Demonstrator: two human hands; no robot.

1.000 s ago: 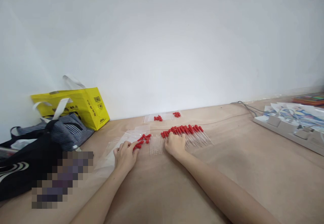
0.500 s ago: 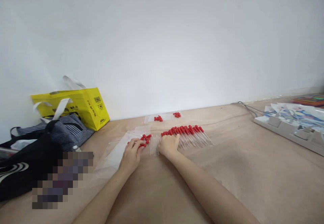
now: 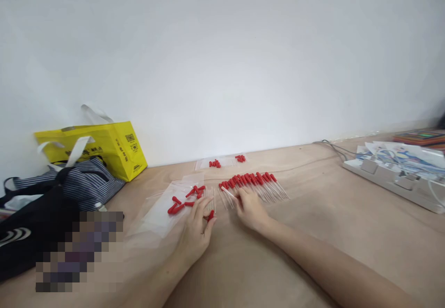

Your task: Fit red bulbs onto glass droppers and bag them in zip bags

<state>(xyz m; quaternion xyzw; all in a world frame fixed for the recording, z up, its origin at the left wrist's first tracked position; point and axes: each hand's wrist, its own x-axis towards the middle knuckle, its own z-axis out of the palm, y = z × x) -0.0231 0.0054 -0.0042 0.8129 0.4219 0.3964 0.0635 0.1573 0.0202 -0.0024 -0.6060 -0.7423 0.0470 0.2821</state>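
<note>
One small, red, teat-shaped, rubbery bulb (image 3: pixel 210 215), pinched in left hand (image 3: pixel 195 230); seven o'clock from slender clear tube (image 3: pixel 227 192), gripped by right hand (image 3: pixel 251 209), axis towards ten.

A yellow, box-shaped shopping bag (image 3: pixel 113 146) with white handles is displaying large black characters (image 3: pixel 88 151) on its broad face, too blurred for sure reading; its narrow side is carrying a square black-patterned code (image 3: pixel 130 137) and smaller illegible lettering. A soft black fabric bag (image 3: pixel 38 227) is showing curved white stripes (image 3: pixel 15 236).
</note>
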